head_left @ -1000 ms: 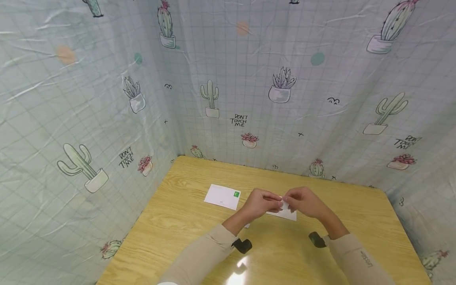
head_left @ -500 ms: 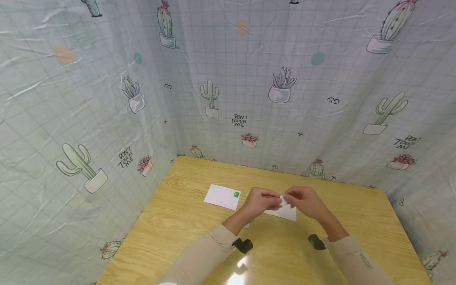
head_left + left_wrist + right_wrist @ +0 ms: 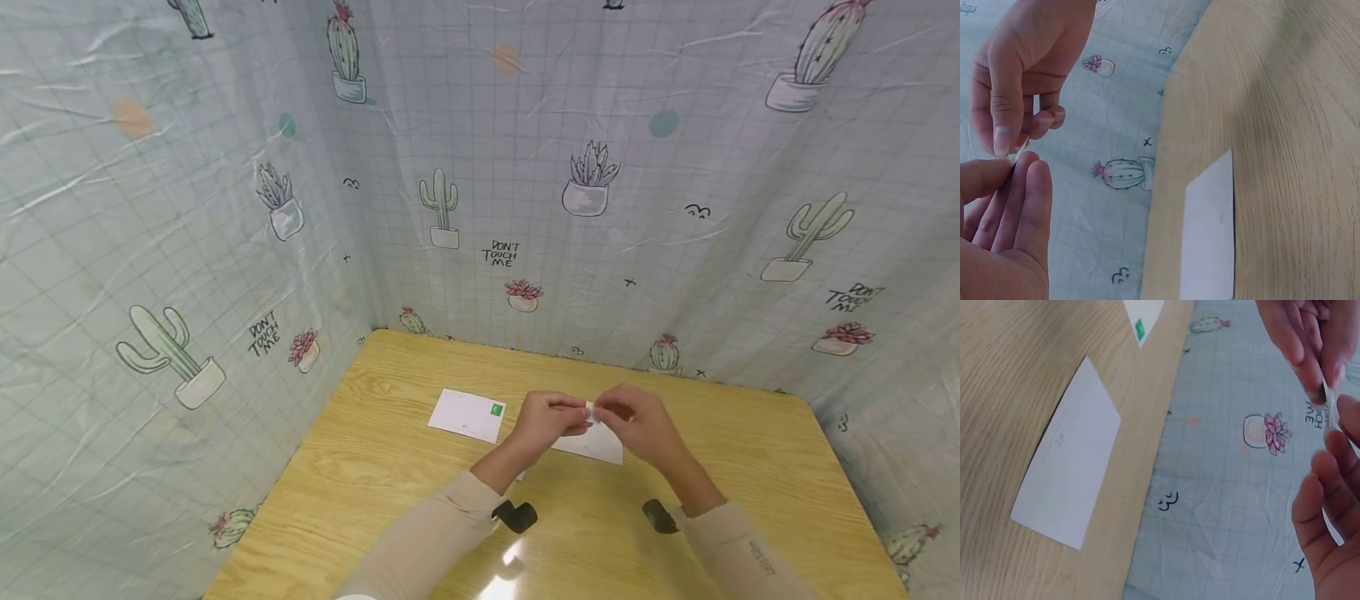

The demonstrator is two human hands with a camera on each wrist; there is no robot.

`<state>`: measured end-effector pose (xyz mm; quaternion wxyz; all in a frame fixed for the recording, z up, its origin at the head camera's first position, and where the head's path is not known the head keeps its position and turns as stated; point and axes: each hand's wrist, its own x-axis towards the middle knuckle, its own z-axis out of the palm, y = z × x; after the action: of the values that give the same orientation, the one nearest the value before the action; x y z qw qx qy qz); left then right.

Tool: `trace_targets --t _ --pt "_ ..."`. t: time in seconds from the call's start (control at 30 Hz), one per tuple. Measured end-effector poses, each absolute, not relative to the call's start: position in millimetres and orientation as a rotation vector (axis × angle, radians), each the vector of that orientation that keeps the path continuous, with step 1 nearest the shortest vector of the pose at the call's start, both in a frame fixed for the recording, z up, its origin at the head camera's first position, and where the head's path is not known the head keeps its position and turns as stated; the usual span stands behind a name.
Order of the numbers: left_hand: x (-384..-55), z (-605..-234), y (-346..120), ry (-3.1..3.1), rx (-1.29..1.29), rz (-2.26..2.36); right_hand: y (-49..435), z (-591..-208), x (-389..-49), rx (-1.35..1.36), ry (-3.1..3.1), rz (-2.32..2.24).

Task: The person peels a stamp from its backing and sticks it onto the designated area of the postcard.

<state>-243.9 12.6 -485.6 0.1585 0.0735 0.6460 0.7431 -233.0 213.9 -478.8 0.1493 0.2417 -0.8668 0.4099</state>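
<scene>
My left hand (image 3: 546, 423) and right hand (image 3: 633, 423) meet above the table, fingertips close together. Between them is a small thin white paper piece (image 3: 1329, 403), seen nearly edge-on in both wrist views; its kind is unclear. The left thumb and fingers pinch one end of it, and the right thumb and fingers pinch the other. Beneath the hands lies a white envelope (image 3: 592, 448) with a small mark on its face, partly covered in the head view. To its left lies another white envelope (image 3: 461, 414) with a green stamp (image 3: 497, 410) in its upper right corner.
A pale wooden table (image 3: 390, 467) carries everything. A white corner of something (image 3: 521, 476) shows beside the left wrist, mostly hidden by the arm. A cactus-print curtain (image 3: 480, 183) hangs along the back and sides of the table.
Both hands have shifted slightly up and left in the head view, still holding the small paper piece. More of the envelope beneath now shows. The envelopes have not moved on the table.
</scene>
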Motion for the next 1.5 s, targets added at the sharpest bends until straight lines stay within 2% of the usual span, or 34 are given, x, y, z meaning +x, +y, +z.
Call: trace_targets --t 0.23,0.67,1.5 --pt "-246.2 -484.3 13.8 1.786 0.135 2.162 207.1 -481.5 -229.5 0.751 -2.424 0.944" --pt "-249.5 -487.9 12.7 1.754 0.142 2.126 203.6 -486.4 -225.0 0.751 -2.398 0.815" --pt "-240.6 -470.3 15.6 2.257 0.312 1.838 197.5 -477.8 -224.5 0.845 -2.304 0.517"
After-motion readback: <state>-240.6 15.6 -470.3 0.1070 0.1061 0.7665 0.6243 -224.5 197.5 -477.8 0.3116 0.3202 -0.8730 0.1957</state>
